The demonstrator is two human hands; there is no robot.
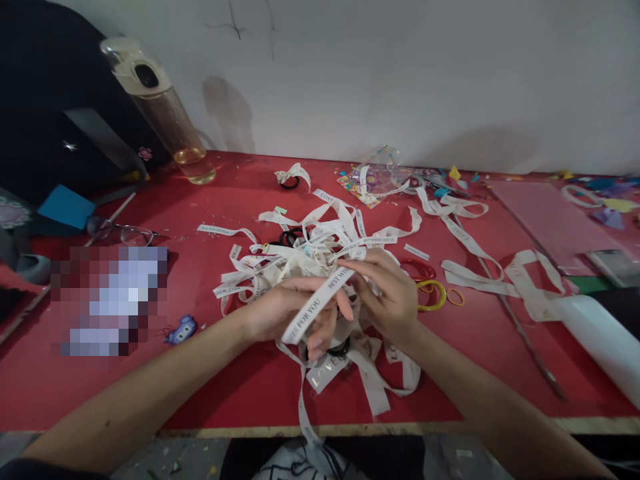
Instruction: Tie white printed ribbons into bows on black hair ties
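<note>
Now the right hand's point(389, 295) grip pinches a printed ribbon point(319, 300) across the left hand point(286, 305), whose grip I cannot tell. A water bottle point(167, 120) stands by the worktop's point(230, 400) back edge.

The left hand point(289, 305) and right hand point(391, 293) cover some ribbons point(320, 248). On the left, one thing point(120, 300) is all blurry squares. The far-left dark bag point(45, 73) is cut off.

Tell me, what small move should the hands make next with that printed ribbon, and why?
Perhaps steady the printed ribbon by its lower end with the left hand: that end juts out, seemingly loose, while the right hand seems to pinch higher up.
</note>
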